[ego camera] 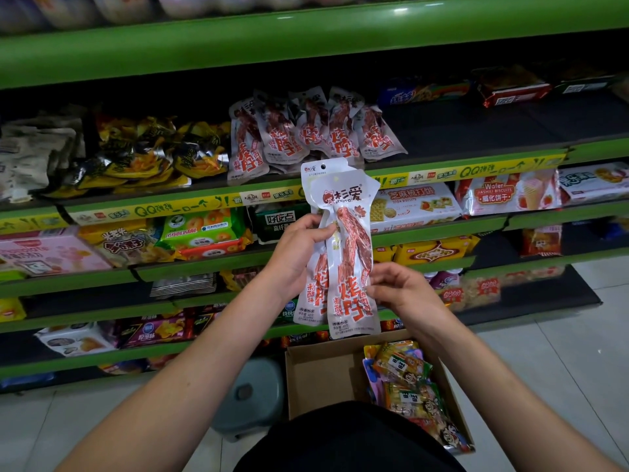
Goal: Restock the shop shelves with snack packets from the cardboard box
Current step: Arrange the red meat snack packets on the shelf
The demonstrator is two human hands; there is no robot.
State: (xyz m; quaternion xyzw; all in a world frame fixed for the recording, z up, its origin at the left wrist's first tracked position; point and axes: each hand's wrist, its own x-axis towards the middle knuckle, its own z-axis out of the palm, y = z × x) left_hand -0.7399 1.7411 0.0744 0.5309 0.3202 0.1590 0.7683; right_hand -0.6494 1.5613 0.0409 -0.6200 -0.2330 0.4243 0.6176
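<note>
Now, step: squaring up packets before shelving
Held packets (343,247): two white-and-red snack packets, overlapped, upright in front of the shelves, likely so they stack flat onto the matching row (306,131) above
Left hand (299,253): grip closed on the packets' left edge, thumb across the front
Right hand (405,294): fingers pinch the lower right edge, wrist bent inward
Cardboard box (320,373): on the floor below, colourful packets (408,386) heaped at its right side
Shelf gap (476,124): bare space right of the row
</note>
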